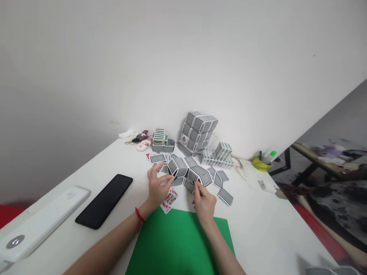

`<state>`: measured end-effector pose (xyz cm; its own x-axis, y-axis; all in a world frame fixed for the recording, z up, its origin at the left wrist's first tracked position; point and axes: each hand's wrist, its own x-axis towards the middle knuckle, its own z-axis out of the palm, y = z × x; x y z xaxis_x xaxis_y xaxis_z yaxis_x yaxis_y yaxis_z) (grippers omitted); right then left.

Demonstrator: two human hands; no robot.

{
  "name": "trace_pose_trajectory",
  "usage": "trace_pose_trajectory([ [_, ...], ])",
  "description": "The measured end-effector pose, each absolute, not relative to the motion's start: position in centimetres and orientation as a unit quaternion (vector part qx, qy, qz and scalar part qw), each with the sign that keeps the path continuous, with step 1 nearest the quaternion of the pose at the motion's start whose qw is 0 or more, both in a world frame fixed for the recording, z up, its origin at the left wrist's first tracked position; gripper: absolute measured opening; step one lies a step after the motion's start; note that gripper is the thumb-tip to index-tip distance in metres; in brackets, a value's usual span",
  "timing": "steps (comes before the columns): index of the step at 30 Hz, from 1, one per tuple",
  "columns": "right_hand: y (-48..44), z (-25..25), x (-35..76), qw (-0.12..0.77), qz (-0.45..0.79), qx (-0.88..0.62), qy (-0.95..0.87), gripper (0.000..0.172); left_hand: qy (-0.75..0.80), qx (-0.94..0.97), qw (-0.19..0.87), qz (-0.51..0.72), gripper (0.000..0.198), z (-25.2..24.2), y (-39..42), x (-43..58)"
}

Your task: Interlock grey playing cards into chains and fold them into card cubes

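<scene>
Along the left edge of the white desk (252,229) lie a white device (47,221) and a black phone (104,200), both apart from the cards. By the far-left corner, keys (140,137) sit near a small card box (163,148) packed with green-edged pieces, which looks finished. Toward the middle, the left hand (156,186) brings thumb and fingertip together at the near-left side of a folded-card piece (179,167); whether they grip it, I cannot tell. A face card (170,199) lies just beside that hand. The piece lies between the desk's far edge and a green sheet (177,244), many folds made but apparently only partly joined. Behind it, at the far edge, a layered card tower (199,130) seems built. The right hand (205,201) pinches the piece's near edge. Farther right, a striped card tray (218,160) looks assembled too, while loose cards (225,196) toward the desk's right edge seem unused. A yellow container (261,165) sits by the far-right corner.
</scene>
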<state>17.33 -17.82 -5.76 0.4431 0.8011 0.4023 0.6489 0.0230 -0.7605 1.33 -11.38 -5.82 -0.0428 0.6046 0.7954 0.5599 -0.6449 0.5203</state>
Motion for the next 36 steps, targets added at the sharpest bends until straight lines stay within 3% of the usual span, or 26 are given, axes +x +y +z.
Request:
trace_pose_trajectory([
  [36, -17.3, -6.9, 17.8, 0.48, 0.008, -0.691, -0.54, 0.053, 0.42, 0.695, 0.006, 0.584, 0.007, -6.7, -11.0, 1.4],
])
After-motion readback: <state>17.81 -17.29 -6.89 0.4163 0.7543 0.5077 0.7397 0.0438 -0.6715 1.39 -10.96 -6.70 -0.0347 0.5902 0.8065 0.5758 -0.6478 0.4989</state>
